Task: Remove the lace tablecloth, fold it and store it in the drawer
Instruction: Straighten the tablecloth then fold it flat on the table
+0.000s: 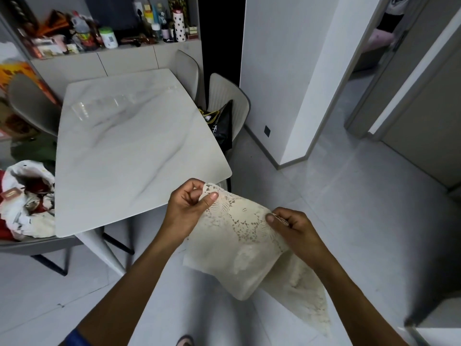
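both hands are up in front of the body, off the near right corner of the marble table (129, 151), and the lace tablecloth (239, 236) hangs between them, clear of the tabletop, already doubled over. the left hand (185, 207) pinches the top left corner, thumb pressed flat on the lace with the fingers curled behind it. the right hand (290, 227) grips the opposite upper edge, thumb on top, fingers curled round the cloth. a folded panel droops below the hands and a longer tail falls down towards the grey tiled floor (361, 233). a grey chair (228, 96) with a black bag (223, 126) on it stands at the table's right side, and a cluttered shelf (104, 33) sits beyond
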A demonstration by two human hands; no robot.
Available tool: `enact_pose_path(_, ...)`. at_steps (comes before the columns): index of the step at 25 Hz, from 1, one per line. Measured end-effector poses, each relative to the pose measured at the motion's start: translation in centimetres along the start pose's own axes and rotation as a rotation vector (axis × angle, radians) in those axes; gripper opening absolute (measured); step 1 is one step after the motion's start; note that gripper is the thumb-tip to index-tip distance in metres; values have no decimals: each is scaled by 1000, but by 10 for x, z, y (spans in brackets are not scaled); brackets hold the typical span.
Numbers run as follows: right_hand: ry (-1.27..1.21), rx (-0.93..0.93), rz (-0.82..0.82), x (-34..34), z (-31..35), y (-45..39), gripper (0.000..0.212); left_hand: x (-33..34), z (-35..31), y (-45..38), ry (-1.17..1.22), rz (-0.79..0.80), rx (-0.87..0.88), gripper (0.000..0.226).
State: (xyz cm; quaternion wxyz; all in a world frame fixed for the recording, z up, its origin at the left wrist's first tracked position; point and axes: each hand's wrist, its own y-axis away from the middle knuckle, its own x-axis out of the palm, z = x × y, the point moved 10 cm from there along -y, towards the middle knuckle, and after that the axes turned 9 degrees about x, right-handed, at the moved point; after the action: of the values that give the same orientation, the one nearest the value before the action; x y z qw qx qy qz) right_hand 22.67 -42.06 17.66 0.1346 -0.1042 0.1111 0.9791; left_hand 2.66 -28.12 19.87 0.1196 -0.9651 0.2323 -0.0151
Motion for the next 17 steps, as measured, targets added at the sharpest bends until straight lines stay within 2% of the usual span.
enact_pose_path(3,-36,8,-61,-4,-1,-3,31,-4,-3,2,3,3,21,19)
enact_pose_path(5,-40,-7,-55,-2,-1,-2,28,1,6,11,14,12,-27,22)
enact_pose_path(9,-52,-51,-35,-3,2,5,32,6,18,21,64,-69,-59,6)
enact_pose_path(13,-55,-44,-75,-13,-2,7,41,24,15,29,75,-12,-18,12)
enact_pose_path(17,-49,-47,-78,-15,-1,7,41,30,24,41,60,-6,-42,19)
